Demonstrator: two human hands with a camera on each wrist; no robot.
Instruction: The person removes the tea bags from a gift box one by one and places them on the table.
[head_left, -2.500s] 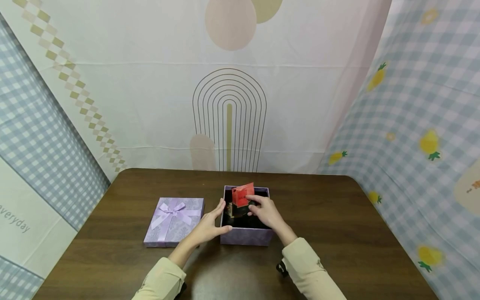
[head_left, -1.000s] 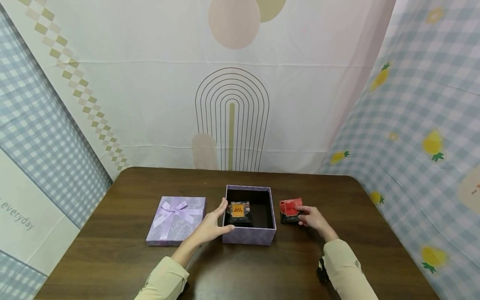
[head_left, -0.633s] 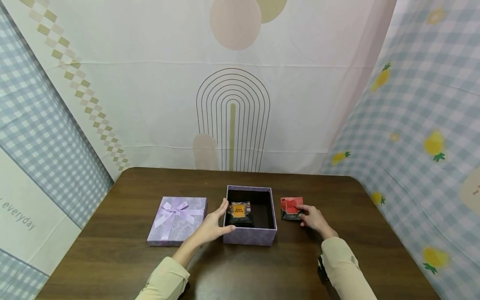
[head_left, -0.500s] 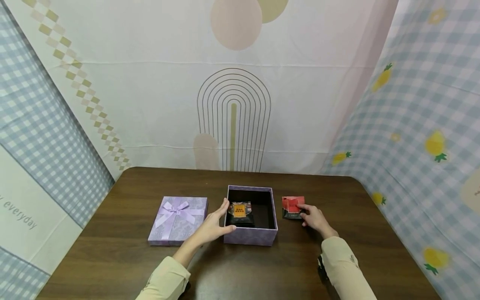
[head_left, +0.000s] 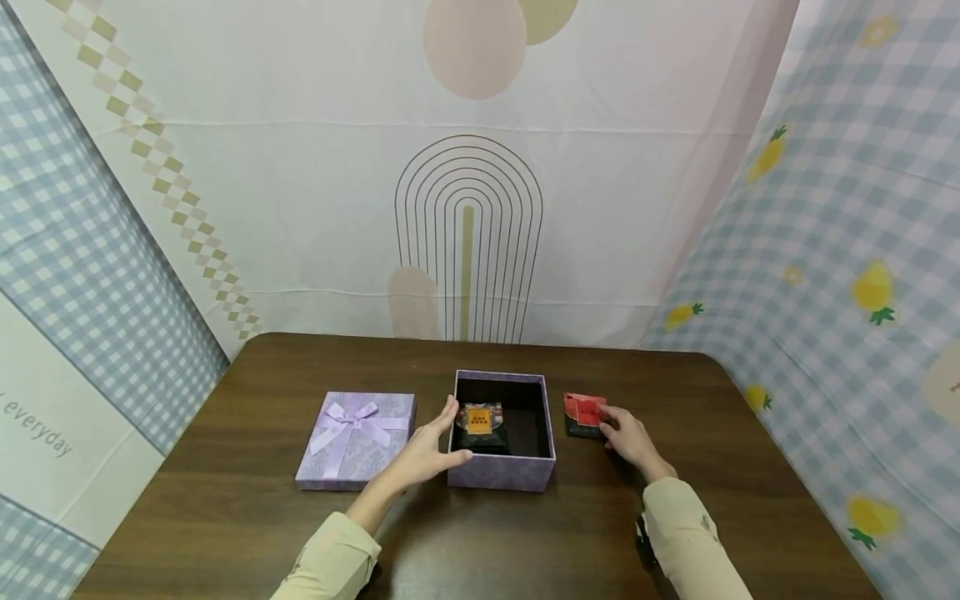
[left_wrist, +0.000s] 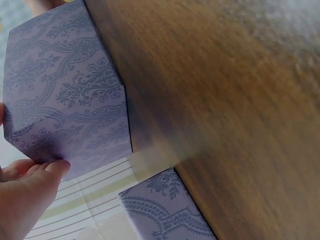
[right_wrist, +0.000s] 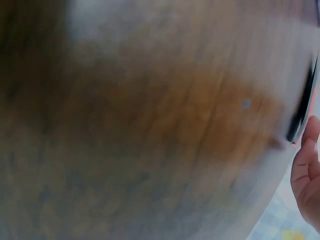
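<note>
Red packet is right of the box, immediately left of the nearer right hand, which pinches its right edge (squarish, no clear long axis); left hand, spread wide, touches the box.

Matt printed paper faced the lavender rectangular box and looked smooth.
The flat lavender lid bore similar damask-printed paper; its lilac ribbon bow showed a satin sheen. The red-and-black square packet and the black packet with an orange label appeared to be smooth plastic film. The brown table presented wood grain under low gloss. The white printed backdrop was matt, creased cloth.
</note>
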